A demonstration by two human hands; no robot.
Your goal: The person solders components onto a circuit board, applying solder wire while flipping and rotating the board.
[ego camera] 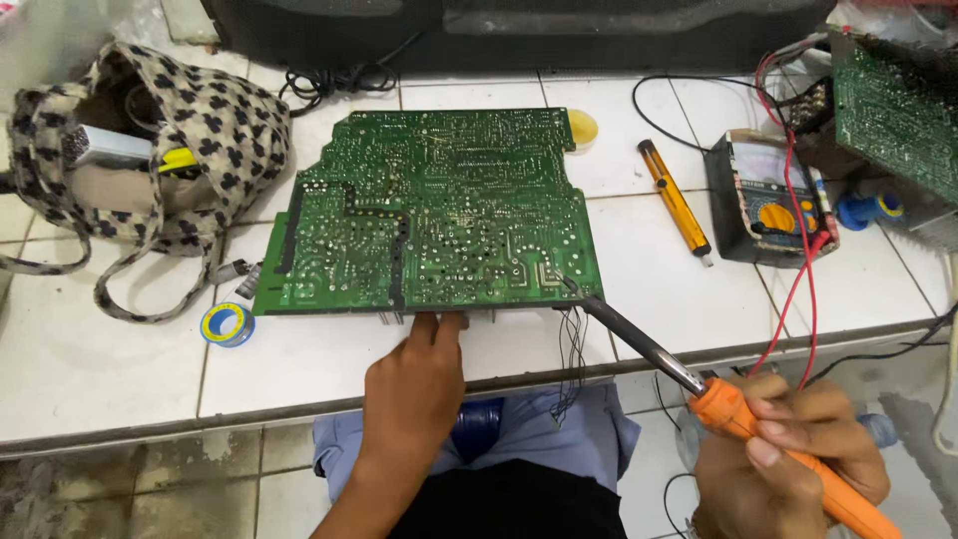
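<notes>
Green flat printed circuit board (429,215) lies solder-side up on white tiled tabletop (100,359). Left hand (414,384) presses its near edge, steadying it. Right hand (788,449) grips orange-handled soldering iron (733,414), tip touching the board's near-right corner.

Second board (898,110) is cut off at the right edge. Iron (758,424) handle end is cropped at the bottom. Bag (150,150) contents are mostly hidden.

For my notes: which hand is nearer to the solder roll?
Left. The left hand is just right of the solder roll; the right hand is far right, holding the iron.
</notes>
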